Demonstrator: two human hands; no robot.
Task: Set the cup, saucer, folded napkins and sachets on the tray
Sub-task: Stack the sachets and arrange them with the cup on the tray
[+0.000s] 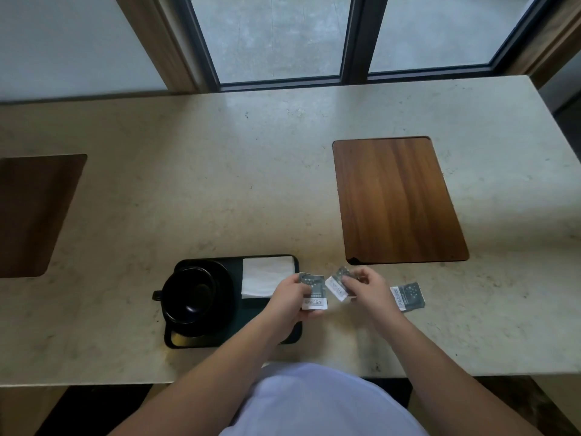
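1. Here, the left hand (290, 298) grips one grey-and-white sachet (312, 292) between thumb and fingers, holding it upright over the right edge of the tray (201, 339).
2. The right hand (366, 286) pinches a second sachet (338, 283) at its far end; this one tilts toward the left hand, and the two sachets sit just beside each other without clearly touching.
3. A third sachet (407, 296) lies flat on the bench (220, 171), just to the right of the right wrist and off the tray.
4. The tray is black and rectangular, near the front edge of the bench, left of both hands.
5. On the tray's far right part lies a white folded napkin (267, 276), partly covered at its near right corner by the left hand.
6. On the tray's left part stands a black cup (188, 294) on a black saucer (224, 287), the cup's handle pointing left past the tray's edge.
7. Farther out, a wooden panel (397, 199) sits set into the bench to the right, well apart from the tray, and another dark wooden panel (34, 212) shows at the left edge.
8. Beyond the bench runs a window (276, 36) with dark frames.
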